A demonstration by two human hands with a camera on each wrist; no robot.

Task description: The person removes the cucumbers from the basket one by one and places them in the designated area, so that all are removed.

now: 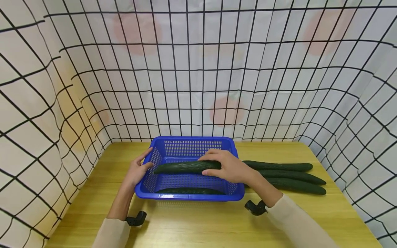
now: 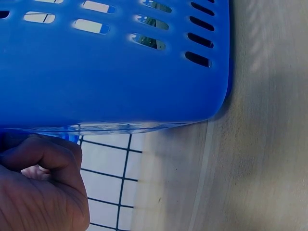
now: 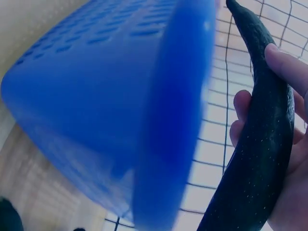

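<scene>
My right hand (image 1: 231, 167) grips a long dark green cucumber (image 1: 183, 167) near its right end, above the blue plastic basket (image 1: 192, 197). In the right wrist view, thumb and fingers wrap round the cucumber (image 3: 262, 125), and the basket's rim (image 3: 175, 120) is beside it. Another cucumber (image 1: 190, 190) lies inside along the basket's near wall. At the basket's left end, my left hand (image 1: 138, 172) holds the rim, thumb on the inner side. The left wrist view shows its curled fingers (image 2: 53, 159) right at the basket's wall (image 2: 110, 82).
Several cucumbers (image 1: 291, 176) lie side by side on the wooden table (image 1: 192, 224), right of the basket. A black wire grid (image 1: 195, 79) with white sheeting behind it encloses the back and both sides. Black wrist mounts (image 1: 136, 219) hang under both wrists.
</scene>
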